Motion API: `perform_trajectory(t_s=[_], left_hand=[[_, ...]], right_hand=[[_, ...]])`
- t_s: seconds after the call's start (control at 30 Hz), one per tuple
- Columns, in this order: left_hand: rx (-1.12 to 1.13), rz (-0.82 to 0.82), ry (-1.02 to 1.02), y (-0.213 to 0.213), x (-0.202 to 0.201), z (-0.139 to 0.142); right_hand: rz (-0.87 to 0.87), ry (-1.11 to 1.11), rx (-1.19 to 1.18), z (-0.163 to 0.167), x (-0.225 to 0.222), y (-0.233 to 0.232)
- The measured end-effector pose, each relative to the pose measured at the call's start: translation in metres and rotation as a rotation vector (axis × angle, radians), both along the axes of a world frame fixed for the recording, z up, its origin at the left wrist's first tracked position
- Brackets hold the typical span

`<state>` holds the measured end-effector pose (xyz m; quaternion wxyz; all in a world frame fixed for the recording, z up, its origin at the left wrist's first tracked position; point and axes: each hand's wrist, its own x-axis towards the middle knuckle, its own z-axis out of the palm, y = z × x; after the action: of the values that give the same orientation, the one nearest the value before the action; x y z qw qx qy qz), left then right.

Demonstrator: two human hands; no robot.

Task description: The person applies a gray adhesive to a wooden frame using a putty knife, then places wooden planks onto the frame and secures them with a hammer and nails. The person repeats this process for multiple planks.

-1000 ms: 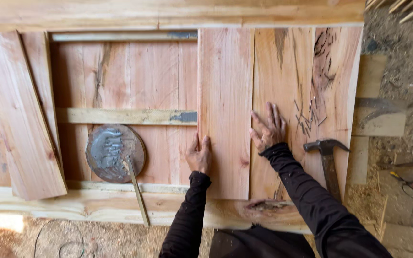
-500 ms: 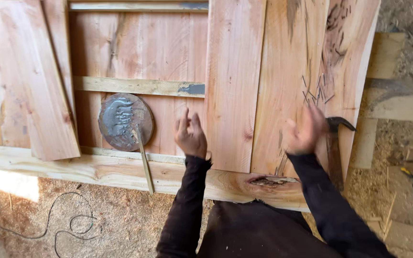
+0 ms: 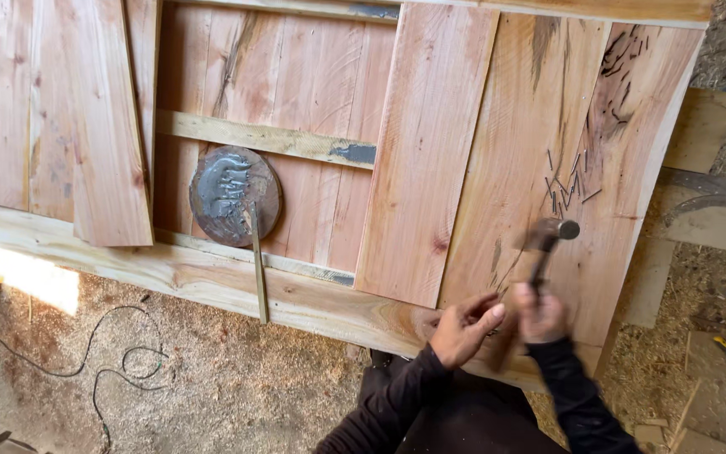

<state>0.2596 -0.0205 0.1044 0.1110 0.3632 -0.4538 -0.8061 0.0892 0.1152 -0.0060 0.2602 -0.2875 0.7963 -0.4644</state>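
Just beyond the left hand (image 3: 464,329)'s pinching fingers, the right hand (image 3: 538,313) is gripping a hammer (image 3: 548,240); loose nails (image 3: 566,183) are lying farther up the plank (image 3: 531,160).

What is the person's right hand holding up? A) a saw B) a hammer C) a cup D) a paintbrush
B: the right hand grips the handle of a hammer, its metal head raised over the reddish wooden board, while the left hand rests by the board's lower edge, close beside it.
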Motion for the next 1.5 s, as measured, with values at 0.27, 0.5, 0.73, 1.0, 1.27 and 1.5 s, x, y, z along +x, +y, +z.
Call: perform_trajectory(t_s=[0.27,0.5,0.73,1.0,1.27,1.5], left_hand=[[-0.476,0.098,-0.195,-0.113,0.040,0.002],[-1.014,-0.216,-0.544,-0.143,0.032,-0.026],[-0.904,-0.272,-0.516,-0.149,0.030,-0.067],[-0.970,-0.239,-0.328,-0.153,0.031,-0.099],[-1.072,-0.203,-0.421,-0.139,0.054,-0.089],[-0.881,-0.460,-0.646,-0.096,0.103,-0.025]], right_hand=[[-0.075,0.597,-0.009,0.019,0.034,-0.149],[-0.159,0.423,0.337,-0.016,0.043,-0.198],[-0.210,0.422,0.402,-0.022,0.041,-0.200],[-0.151,0.394,0.411,-0.018,0.039,-0.197],[-0.170,0.379,0.408,-0.003,0.043,-0.198],[-0.092,0.343,0.509,0.002,0.037,-0.201]])
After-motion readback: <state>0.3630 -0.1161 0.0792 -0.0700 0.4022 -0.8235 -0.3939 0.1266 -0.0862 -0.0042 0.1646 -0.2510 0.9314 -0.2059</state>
